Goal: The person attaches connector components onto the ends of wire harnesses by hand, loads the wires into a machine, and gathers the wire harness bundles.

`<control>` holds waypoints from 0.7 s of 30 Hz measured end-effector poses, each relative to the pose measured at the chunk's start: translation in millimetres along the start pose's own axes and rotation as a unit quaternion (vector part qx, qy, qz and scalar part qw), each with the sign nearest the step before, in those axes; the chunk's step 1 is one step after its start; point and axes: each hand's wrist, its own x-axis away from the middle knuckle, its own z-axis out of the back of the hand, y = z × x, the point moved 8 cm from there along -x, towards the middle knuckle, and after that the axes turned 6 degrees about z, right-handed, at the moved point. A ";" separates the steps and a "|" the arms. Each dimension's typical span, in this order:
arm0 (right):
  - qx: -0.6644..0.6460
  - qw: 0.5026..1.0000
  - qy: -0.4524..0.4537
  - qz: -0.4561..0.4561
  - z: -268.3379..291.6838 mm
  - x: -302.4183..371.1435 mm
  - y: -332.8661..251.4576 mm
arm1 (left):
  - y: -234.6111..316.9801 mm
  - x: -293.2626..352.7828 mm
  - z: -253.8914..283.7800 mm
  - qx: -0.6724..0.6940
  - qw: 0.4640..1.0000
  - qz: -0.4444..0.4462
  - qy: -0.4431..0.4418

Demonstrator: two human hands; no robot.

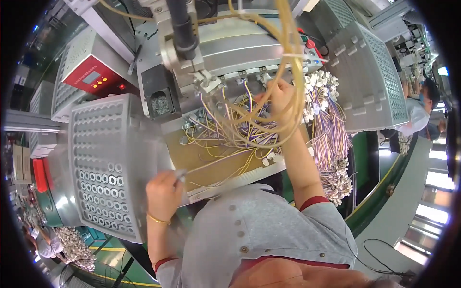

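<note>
My left hand (162, 196) is closed in a pinch at the near left corner of the work surface, holding a small grey part (180, 174). A pale wire (216, 161) runs from about there toward the heap. My right hand (282, 96) reaches up to the machine's row of small fixtures, fingers closed at the rightmost fixture (264, 78); what they grip is hidden. Between my hands lies a tangle of purple, yellow and white wires (249, 132) on a tan board (199, 161). Some wires run up to other fixtures (242, 77) in the row.
A grey tray (79, 125) partly filled with metal rings (101, 192) stands left. Behind it sits a red-fronted control box (93, 74). Yellowish hoses (288, 38) hang before the machine. Bundled wires with white connectors (329, 129) lie right, near another tray (370, 86). A person (422, 110) sits far right.
</note>
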 end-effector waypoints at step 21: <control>0.058 0.851 -0.520 0.047 -108.1 165.6 -27.0 | -127.4 37.8 105.5 -0.296 0.898 0.174 0.276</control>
